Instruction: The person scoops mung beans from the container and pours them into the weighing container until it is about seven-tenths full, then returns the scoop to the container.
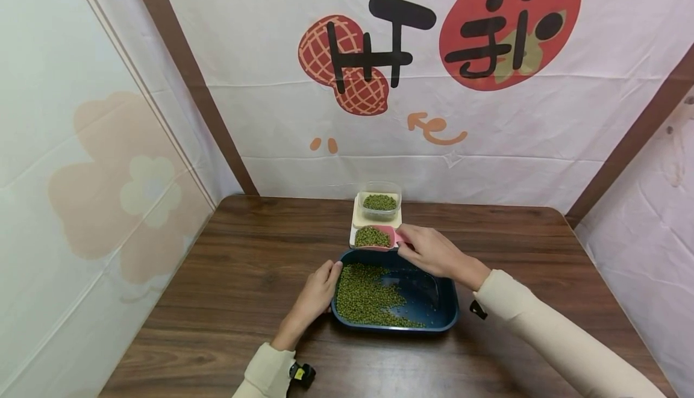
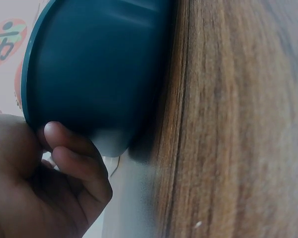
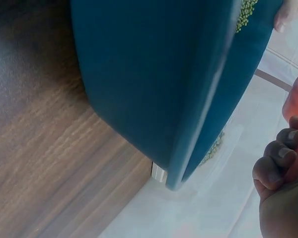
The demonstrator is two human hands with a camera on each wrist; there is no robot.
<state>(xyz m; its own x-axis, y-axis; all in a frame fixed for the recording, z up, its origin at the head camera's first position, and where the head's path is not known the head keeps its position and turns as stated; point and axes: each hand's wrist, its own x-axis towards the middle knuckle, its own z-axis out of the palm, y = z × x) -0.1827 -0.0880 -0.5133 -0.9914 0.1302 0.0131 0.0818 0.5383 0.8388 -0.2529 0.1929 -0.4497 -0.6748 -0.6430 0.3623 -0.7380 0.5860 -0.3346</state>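
A dark blue tub (image 1: 425, 307) holds green mung beans (image 1: 363, 298), heaped mostly on its left side. My left hand (image 1: 320, 288) grips the tub's left rim, with fingers (image 2: 74, 161) curled against the outer wall in the left wrist view. My right hand (image 1: 434, 252) holds a pink scoop (image 1: 388, 231) by its handle. Mung beans fill the scoop, which hovers by the tub's far rim and overlaps the front of a white kitchen scale (image 1: 359, 218). On that scale stands a clear plastic container (image 1: 381, 213) with mung beans inside.
The brown wooden table (image 1: 260, 253) carries everything. A white printed cloth (image 1: 260, 109) hangs right behind its far edge, with more cloth walls at left and right. The scale stands between the tub and the back cloth.
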